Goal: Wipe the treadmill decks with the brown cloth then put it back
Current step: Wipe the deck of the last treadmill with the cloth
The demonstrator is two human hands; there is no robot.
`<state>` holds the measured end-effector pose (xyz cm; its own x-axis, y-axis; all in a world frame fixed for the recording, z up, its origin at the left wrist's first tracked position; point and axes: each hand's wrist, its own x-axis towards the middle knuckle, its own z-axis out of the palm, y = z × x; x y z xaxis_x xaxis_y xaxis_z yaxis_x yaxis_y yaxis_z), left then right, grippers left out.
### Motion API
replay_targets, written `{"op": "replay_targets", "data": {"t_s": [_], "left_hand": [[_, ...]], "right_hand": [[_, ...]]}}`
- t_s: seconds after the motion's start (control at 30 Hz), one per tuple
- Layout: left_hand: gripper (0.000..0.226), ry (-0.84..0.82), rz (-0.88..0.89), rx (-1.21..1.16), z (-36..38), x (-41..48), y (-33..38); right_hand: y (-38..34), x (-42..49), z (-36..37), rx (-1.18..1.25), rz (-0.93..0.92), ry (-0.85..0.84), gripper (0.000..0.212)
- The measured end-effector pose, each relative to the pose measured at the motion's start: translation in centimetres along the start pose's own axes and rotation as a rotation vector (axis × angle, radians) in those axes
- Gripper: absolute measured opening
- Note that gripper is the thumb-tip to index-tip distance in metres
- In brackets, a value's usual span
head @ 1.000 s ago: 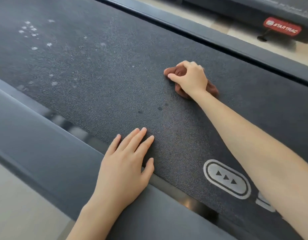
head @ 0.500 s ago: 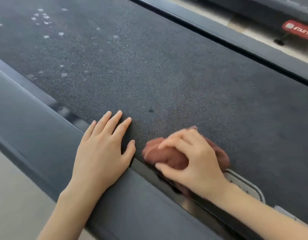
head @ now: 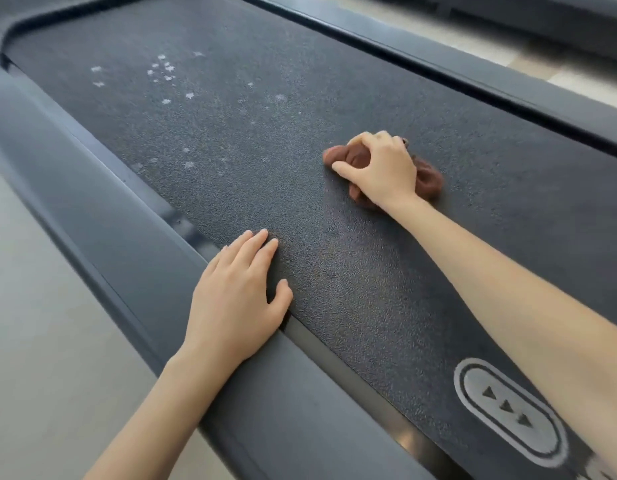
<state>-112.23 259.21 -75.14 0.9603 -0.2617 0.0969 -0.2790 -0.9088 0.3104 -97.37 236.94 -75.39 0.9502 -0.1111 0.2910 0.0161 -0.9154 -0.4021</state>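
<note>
Brown cloth (head: 430, 176), bunched on the treadmill belt (head: 334, 289) near its far edge, is gripped by the right hand (head: 379, 169); the left hand (head: 236, 299) lies flat, fingers straight, across the belt's near edge.

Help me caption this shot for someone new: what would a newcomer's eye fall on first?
The crumpled brown cloth, gripped under the right hand, stands out mid-way across the dark textured treadmill belt. Beyond it, toward the far left, white star-like specks dot the belt. Nearer, the left hand rests flat across the belt's edge and the grey side rail.
</note>
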Motion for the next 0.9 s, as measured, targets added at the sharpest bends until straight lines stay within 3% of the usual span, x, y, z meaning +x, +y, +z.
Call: {"op": "replay_targets", "data": {"t_s": [0.23, 0.4, 0.73, 0.9], "left_hand": [[0.053, -0.01, -0.009, 0.014, 0.3, 0.1, -0.1], [0.053, -0.01, -0.01, 0.032, 0.1, 0.1, 0.0], [0.056, -0.076, 0.034, 0.087, 0.0, -0.6, -0.3], [0.053, -0.083, 0.073, 0.039, -0.7, 0.9, -2.2]], "right_hand": [[-1.3, -18.3, -6.0, 0.204, -0.384, -0.18, 0.035], [-1.0, -19.1, -6.7, 0.216, -0.471, -0.237, 0.033], [-3.6, 0.6, 1.8, 0.058, -0.112, -0.094, 0.043], [-4.0, -0.2, 2.2, 0.026, -0.063, -0.021, 0.043]]}}
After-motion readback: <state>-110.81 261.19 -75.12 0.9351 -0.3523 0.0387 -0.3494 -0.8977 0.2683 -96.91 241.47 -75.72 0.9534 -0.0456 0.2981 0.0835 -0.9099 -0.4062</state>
